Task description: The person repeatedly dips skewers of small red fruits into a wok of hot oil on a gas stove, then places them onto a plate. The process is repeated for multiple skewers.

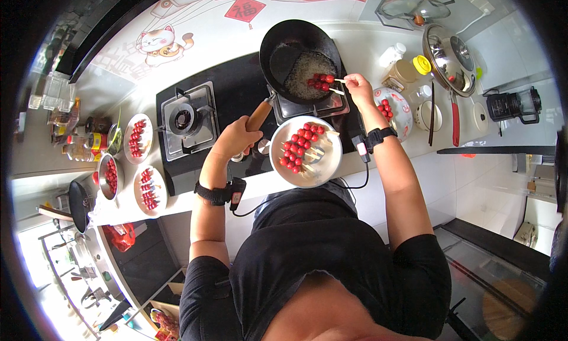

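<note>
My left hand grips the wooden handle of a black wok, tilted towards its handle on the right burner. Bubbly, pale liquid lies in the wok. Between the fingers of my right hand is the pale end of a stick with red round fruits, held over the liquid. A second fruit skewer lies alongside it; whether I hold that one too, I cannot tell. Just in front of the wok, a white plate holds several skewers of red fruits.
Left of the free burner stand two plates of skewers and a metal bowl of red fruits. Rightward are a patterned plate, jars, a bowl with chopsticks and a lidded pan.
</note>
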Available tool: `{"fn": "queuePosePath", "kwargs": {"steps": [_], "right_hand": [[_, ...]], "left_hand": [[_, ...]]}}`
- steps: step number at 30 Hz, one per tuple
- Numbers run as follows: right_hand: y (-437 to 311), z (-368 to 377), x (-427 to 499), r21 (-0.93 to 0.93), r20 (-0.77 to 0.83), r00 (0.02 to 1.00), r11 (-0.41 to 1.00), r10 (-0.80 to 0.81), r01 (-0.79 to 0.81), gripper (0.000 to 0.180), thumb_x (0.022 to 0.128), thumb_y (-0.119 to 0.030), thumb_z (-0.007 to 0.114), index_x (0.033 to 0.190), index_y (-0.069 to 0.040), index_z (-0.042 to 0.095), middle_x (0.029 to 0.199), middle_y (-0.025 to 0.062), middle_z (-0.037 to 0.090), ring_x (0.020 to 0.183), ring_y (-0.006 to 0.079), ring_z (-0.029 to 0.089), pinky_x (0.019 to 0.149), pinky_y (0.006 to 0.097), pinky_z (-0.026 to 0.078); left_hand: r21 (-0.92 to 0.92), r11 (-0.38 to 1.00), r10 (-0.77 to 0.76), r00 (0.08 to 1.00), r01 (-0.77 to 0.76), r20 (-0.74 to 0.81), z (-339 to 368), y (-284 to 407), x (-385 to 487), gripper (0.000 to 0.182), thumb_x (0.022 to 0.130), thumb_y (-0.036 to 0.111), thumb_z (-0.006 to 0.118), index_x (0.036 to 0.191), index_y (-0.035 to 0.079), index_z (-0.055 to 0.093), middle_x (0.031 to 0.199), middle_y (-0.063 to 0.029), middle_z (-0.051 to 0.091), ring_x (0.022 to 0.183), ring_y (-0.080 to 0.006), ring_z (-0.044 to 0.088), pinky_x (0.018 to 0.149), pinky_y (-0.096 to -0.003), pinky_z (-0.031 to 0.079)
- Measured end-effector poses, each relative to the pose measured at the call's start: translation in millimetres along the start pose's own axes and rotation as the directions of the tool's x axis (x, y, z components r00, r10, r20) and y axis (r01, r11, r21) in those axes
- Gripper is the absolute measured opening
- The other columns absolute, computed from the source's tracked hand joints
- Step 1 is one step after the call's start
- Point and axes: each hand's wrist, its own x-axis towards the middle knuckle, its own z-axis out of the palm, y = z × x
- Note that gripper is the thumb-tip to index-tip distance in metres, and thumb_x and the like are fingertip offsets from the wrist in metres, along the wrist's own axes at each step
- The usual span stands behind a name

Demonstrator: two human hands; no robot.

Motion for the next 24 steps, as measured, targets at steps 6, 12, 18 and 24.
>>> {"fn": "queuePosePath", "kwargs": {"steps": [6, 12, 18, 24], "right_hand": [[-0.8, -4.2, 0.8, -0.170, 0.022, 0.999, 0.984, 0.048, -0.044, 0.013, 0.082, -0.012, 0.058, 0.092, -0.007, 0.064, 0.083, 0.0091, 0.067, 0.077, 0.0199, 0.064, 0.072, 0.0309, 0.049], [2.9, -1.6, 3.4, -0.026, 0.027, 0.991, 0.991, 0.130, -0.129, 0.014, 0.080, -0.008, 0.059, 0.094, -0.007, 0.063, 0.083, 0.0095, 0.066, 0.077, 0.0205, 0.064, 0.071, 0.0311, 0.049], [5.4, -1.6, 1.3, 0.009, 0.010, 1.000, 1.000, 0.017, -0.017, 0.013, 0.081, -0.009, 0.058, 0.093, -0.007, 0.063, 0.083, 0.0094, 0.066, 0.077, 0.0203, 0.064, 0.072, 0.0308, 0.049], [0.2, -4.1, 2.4, -0.151, -0.029, 0.999, 0.988, 0.039, -0.043, 0.013, 0.081, -0.011, 0.057, 0.092, -0.008, 0.064, 0.082, 0.0096, 0.066, 0.077, 0.0208, 0.064, 0.072, 0.0308, 0.049]], "left_hand": [[0.012, 1.000, -0.010, 1.000, 0.010, -0.002, 0.2, 1.1, -0.6, 0.028, 0.080, 0.020, 0.063, 0.093, -0.001, 0.052, 0.058, -0.0019, 0.051, 0.040, -0.0087, 0.045, 0.037, -0.0245, 0.035], [0.014, 1.000, -0.005, 1.000, 0.005, -0.004, 0.4, 0.0, -0.3, 0.029, 0.078, 0.019, 0.063, 0.094, -0.002, 0.052, 0.058, -0.0033, 0.052, 0.041, -0.0100, 0.047, 0.038, -0.0254, 0.037], [0.013, 1.000, -0.014, 1.000, 0.015, -0.007, 0.3, -0.4, 0.9, 0.031, 0.076, 0.018, 0.064, 0.095, -0.005, 0.053, 0.059, -0.0062, 0.054, 0.042, -0.0129, 0.050, 0.040, -0.0271, 0.041], [0.016, 1.000, -0.007, 1.000, 0.007, -0.007, 1.1, -1.6, 1.1, 0.031, 0.076, 0.019, 0.063, 0.095, -0.004, 0.053, 0.060, -0.0063, 0.054, 0.042, -0.0129, 0.050, 0.040, -0.0273, 0.041]]}}
